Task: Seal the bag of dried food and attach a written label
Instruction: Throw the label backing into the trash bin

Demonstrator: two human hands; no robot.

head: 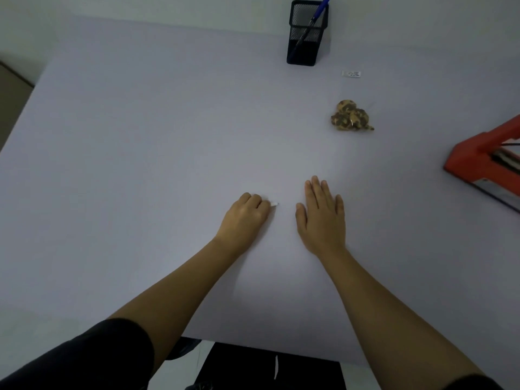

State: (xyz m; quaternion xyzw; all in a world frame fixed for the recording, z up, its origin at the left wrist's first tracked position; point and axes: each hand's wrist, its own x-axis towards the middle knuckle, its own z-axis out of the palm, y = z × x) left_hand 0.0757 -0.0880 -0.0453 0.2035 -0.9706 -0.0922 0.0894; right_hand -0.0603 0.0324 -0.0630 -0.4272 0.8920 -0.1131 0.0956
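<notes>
A small clear bag of brown dried food [351, 116] lies on the pale table [140, 150] to the far right of my hands. A little white label [351, 74] lies beyond it. A blue pen [316, 16] stands in a black mesh holder [307, 35] at the table's back edge. My left hand [244, 218] rests on the table with its fingers curled around a small white piece [274, 204] that pokes out at the fingertips. Beside it, my right hand [320, 218] lies flat, palm down, fingers together, holding nothing.
A red-framed machine [486, 159] sits at the right edge of the table. The wall runs close behind the pen holder. Below the table's near edge I see dark clothing and a light floor.
</notes>
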